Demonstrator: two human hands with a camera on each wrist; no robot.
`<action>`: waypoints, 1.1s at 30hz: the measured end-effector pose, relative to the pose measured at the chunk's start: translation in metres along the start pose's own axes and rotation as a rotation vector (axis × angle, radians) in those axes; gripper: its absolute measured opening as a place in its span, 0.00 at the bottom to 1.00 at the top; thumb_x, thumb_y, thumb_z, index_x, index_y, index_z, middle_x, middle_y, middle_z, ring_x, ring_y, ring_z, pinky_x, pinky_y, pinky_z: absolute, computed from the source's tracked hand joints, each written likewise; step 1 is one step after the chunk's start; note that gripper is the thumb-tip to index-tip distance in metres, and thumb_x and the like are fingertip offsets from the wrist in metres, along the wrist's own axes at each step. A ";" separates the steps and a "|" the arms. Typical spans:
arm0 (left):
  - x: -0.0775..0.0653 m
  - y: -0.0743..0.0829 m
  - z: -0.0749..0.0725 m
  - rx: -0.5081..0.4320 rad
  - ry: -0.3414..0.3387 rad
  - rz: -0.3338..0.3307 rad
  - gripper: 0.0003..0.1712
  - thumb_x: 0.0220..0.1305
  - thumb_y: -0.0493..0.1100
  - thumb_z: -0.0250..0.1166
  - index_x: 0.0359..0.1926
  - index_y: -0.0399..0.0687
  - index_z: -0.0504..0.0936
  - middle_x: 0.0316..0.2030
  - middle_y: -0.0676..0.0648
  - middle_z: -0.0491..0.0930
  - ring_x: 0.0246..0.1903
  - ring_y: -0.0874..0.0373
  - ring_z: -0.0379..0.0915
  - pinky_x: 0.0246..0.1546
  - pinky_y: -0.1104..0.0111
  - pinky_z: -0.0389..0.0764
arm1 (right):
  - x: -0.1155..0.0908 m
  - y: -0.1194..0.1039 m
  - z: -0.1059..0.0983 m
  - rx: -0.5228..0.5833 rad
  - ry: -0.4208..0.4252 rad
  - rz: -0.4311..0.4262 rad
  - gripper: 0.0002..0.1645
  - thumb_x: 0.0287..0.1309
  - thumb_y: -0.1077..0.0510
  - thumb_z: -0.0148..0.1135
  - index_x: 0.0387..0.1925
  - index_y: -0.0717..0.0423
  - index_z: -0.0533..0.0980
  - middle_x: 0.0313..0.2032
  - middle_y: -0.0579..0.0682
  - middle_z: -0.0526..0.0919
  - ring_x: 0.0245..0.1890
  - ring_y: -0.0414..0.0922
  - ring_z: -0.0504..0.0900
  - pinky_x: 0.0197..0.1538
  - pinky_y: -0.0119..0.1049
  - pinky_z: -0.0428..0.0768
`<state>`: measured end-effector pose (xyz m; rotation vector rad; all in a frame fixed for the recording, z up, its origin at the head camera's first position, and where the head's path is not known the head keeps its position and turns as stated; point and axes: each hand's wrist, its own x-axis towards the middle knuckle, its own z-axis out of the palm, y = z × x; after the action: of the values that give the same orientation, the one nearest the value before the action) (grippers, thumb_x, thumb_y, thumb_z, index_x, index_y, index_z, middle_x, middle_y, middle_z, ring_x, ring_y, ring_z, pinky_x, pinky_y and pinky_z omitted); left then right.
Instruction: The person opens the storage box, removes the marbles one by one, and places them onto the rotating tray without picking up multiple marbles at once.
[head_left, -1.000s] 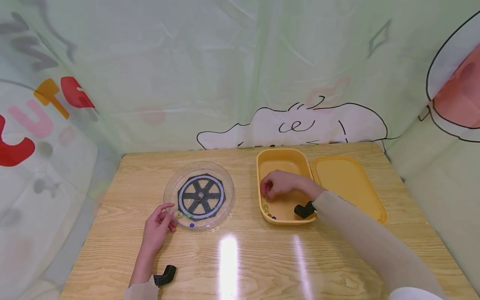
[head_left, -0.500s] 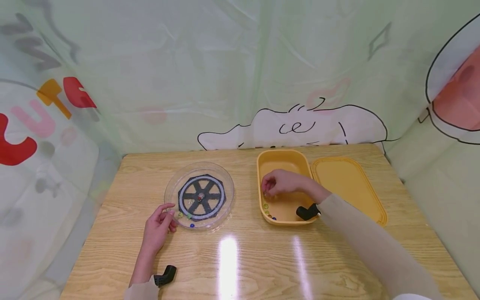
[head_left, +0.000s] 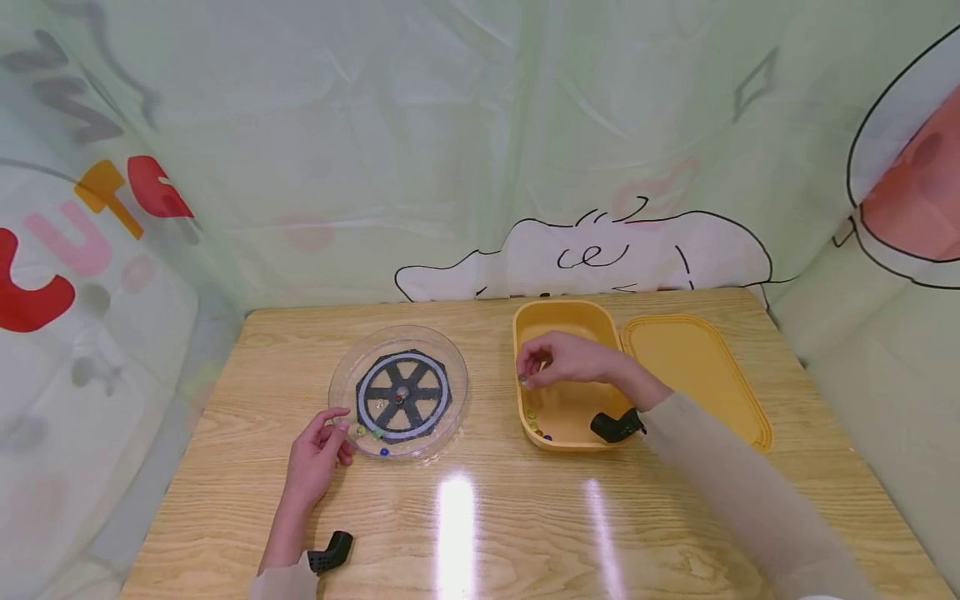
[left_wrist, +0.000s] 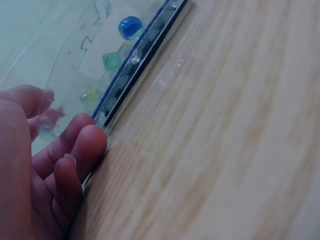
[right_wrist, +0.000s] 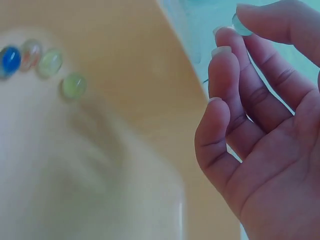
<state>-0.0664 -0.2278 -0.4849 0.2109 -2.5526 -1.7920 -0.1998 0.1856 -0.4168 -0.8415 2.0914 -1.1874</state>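
My right hand [head_left: 566, 358] is over the left wall of a yellow plastic box [head_left: 573, 315]. Between thumb and fingertip it pinches a pale clear marble [right_wrist: 242, 25]. Several marbles lie in the box's near left corner, among them a blue marble [right_wrist: 10, 61] and a yellow-green marble [right_wrist: 74, 86]. On the left, my left hand [head_left: 311, 458] grips the rim of a round clear dish [head_left: 458, 367], fingers curled at its edge. Inside the dish are a black spoked wheel shape [head_left: 369, 392], a blue marble [left_wrist: 130, 27], a green marble [left_wrist: 112, 61] and a yellowish marble [left_wrist: 89, 94].
A yellow lid [head_left: 693, 375] lies on the wooden table [head_left: 525, 517], just right of the box. Behind the table hangs a pale green printed curtain [head_left: 360, 150]. Black wrist devices are on both forearms.
My right hand has risen from the box floor to its left wall, bringing a marble up in its fingertips. My left hand stays at the dish rim.
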 end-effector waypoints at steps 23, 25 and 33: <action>0.013 -0.029 -0.001 0.020 0.011 0.033 0.15 0.75 0.45 0.57 0.57 0.47 0.78 0.24 0.42 0.79 0.20 0.53 0.77 0.25 0.68 0.80 | 0.059 -0.042 0.050 -0.125 0.131 -0.132 0.06 0.57 0.62 0.70 0.37 0.56 0.82 0.31 0.42 0.82 0.34 0.42 0.78 0.42 0.36 0.79; 0.012 -0.030 -0.001 0.022 0.011 0.025 0.14 0.75 0.45 0.57 0.57 0.47 0.78 0.24 0.42 0.80 0.20 0.53 0.77 0.25 0.67 0.80 | 0.064 -0.044 0.057 -0.141 0.128 -0.141 0.06 0.57 0.61 0.71 0.37 0.56 0.82 0.31 0.42 0.82 0.34 0.41 0.78 0.42 0.35 0.79; 0.008 -0.029 0.001 0.016 0.018 0.031 0.14 0.75 0.45 0.57 0.57 0.47 0.78 0.24 0.41 0.80 0.20 0.53 0.77 0.25 0.67 0.81 | 0.081 -0.044 0.082 -0.174 0.116 -0.105 0.07 0.59 0.60 0.71 0.39 0.54 0.81 0.32 0.41 0.81 0.35 0.40 0.78 0.42 0.32 0.79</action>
<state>-0.0714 -0.2374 -0.5130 0.1867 -2.5438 -1.7521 -0.1797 0.0643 -0.4276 -0.9939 2.2952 -1.1450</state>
